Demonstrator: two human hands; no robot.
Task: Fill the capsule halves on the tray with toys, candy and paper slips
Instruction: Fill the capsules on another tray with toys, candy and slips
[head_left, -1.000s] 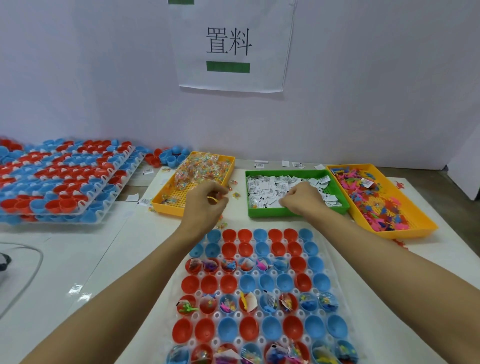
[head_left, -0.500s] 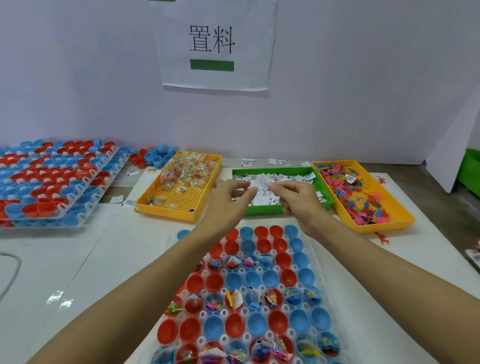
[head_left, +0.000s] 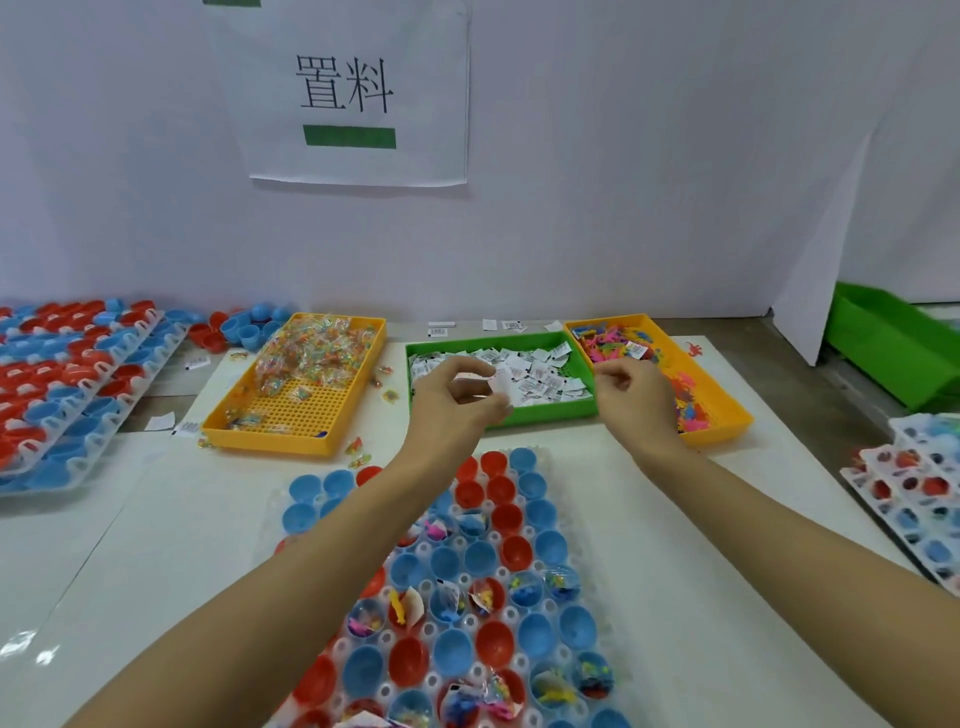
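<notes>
Holding a few paper slips (head_left: 496, 385) in your left hand (head_left: 457, 400), fingers curled round them w/ thumb on top, just above the near wall of the green bin (head_left: 550, 410). Your right hand (head_left: 631, 395) hangs over the seam btw. the green bin and the right yellow bin (head_left: 727, 421); fingers are bent in, but whether it holds anything I can't tell from this angle.

Handling, as a judgement: slips are featherlight, thin, floppy, prob. a bit slick, so they'll cling together and fan out. Pinch one by an edge or corner w/ thumb and forefinger; peel it off the bunch rather than shaking it free. No force needed, they crease easily.

Toys (head_left: 613, 340) in the right yellow bin look like small stiff plastic bits, tangled; pick by a sticking-out limb. Candy (head_left: 306, 353) in the left yellow bin (head_left: 270, 421) is in crinkly clear wrappers, light and slippery; take the wrapper body, not the tail.

Capsule tray (head_left: 602, 597) sits on the tabletop (head_left: 176, 519) right below your forearms, red and blue halves open upward. Some rows already show contents, others look bare. Halves seem to sit loose in the sockets, so drop items in rather than pressing.
</notes>
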